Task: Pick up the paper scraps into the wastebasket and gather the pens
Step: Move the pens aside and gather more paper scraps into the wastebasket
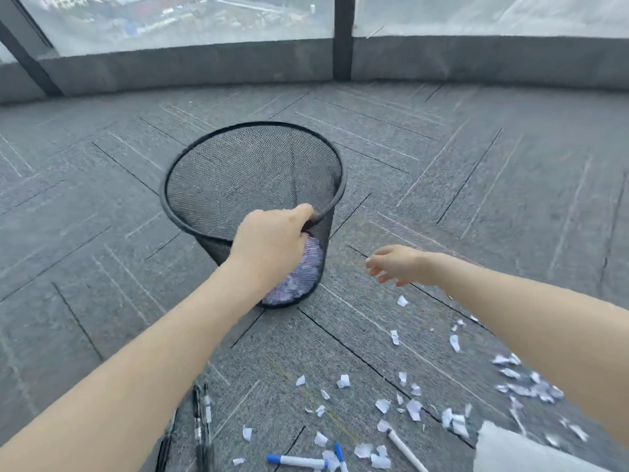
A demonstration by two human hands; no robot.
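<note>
Left hand: the left hand (pixel 272 240) grips the near rim of the wastebasket (pixel 204 178), fingers curled over the black ring and thumb on top; the forearm reaches in from the lower left
Wastebasket: black wire mesh, tilted toward the camera on the grey carpet (pixel 102 216); white paper shows through the mesh near its base
Right hand: the right hand (pixel 396 264) hovers just right of the basket, above the carpet; fingers spread, loosely bent, holding nothing
Paper scraps: the paper scraps (pixel 413 408) lie scattered across the carpet at lower right, thickest under the right forearm
Pens: black pens (pixel 200 420) lie side by side at the bottom, beside the left forearm; a blue-capped marker (pixel 296 460) and a white pen (pixel 406 449) lie among the scraps
Backdrop: a window (pixel 170 22) runs behind a low grey ledge
</note>
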